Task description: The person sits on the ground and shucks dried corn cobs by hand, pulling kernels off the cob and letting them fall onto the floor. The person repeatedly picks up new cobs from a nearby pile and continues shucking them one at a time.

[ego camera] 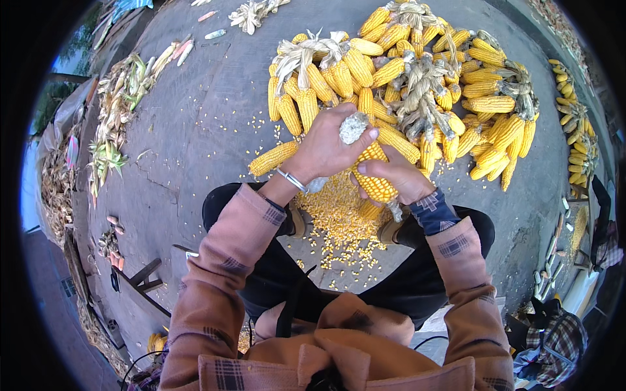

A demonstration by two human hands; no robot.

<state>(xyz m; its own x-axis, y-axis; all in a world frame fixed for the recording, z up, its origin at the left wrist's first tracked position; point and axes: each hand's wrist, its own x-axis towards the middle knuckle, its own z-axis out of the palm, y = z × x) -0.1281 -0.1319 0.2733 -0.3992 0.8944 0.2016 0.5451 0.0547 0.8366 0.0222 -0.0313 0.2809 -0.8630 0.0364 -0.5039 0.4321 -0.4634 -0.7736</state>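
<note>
My left hand (325,141) is closed round a pale corn cob (353,128), whose rough end shows above the thumb. My right hand (396,173) grips a yellow ear of corn (375,181), its thumb on the kernels and its lower end pointing down between my knees. The two hands are close together, with the cob and the ear meeting between them. Beneath them lies a heap of loose corn kernels (337,220) on the ground between my shoes. A single ear of corn (274,158) rests left of my left wrist.
Braided bundles of corn ears (491,105) are piled ahead and to the right. Corn husks (117,107) lie along the left. A dark wooden stool (145,281) stands at lower left. Another person in checked clothing (562,342) is at lower right. More corn (577,141) lines the far right.
</note>
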